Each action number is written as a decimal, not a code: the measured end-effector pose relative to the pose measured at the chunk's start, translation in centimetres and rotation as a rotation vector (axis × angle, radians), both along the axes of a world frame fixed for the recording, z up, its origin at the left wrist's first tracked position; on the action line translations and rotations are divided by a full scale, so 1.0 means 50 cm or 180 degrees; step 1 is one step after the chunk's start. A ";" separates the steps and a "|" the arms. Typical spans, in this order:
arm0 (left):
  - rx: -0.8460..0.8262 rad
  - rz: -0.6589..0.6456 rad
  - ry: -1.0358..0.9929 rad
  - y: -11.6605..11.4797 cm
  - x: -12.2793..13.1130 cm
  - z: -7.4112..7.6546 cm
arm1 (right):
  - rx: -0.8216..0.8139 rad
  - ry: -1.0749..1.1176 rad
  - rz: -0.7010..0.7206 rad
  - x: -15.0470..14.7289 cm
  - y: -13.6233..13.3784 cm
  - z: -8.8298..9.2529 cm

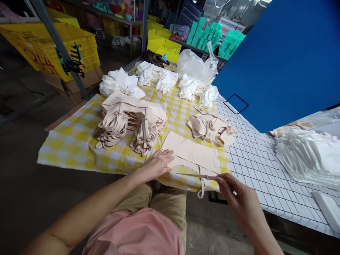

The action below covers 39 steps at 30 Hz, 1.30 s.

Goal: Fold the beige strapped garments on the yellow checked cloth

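Fabric (pixel 195 150) in pale beige lies flat on the cloth-covered desk (pixel 66 145), just beyond and between the hands; the left hand (pixel 158 163) rests spread, palm down, on its left edge, while the right hand (pixel 233 189) pinches a thin strap (pixel 205 176) drawn out towards the left thumb; whether that thumb pins it, I cannot tell; too hard a pull under too light a palm could skew the panel; the loop (pixel 203 186) dangling left of the right fingers might twist or snag; knuckles bumping the stack (pixel 132 113) beyond the left hand could topple it.
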<state>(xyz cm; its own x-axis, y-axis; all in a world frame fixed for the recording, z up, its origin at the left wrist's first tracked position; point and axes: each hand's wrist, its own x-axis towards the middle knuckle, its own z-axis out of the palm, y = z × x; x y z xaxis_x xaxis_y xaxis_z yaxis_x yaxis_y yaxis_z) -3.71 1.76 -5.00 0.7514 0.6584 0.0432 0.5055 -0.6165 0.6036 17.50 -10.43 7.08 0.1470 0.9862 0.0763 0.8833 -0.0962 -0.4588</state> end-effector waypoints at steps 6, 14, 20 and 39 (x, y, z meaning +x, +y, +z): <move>-0.1129 -0.0222 -0.1132 -0.016 0.039 0.113 | -0.0186 0.0037 0.0479 -0.007 0.058 0.020; -0.2364 0.0094 -0.1559 -0.040 0.097 0.141 | -0.0215 0.0356 0.0614 -0.013 0.094 -0.020; -0.3125 0.0487 -0.1710 -0.042 0.087 0.120 | 0.0669 0.0019 0.0462 -0.021 0.081 -0.098; 0.0865 -0.0183 0.0102 0.073 0.082 0.031 | 0.0273 0.1158 -0.0246 -0.044 0.116 -0.201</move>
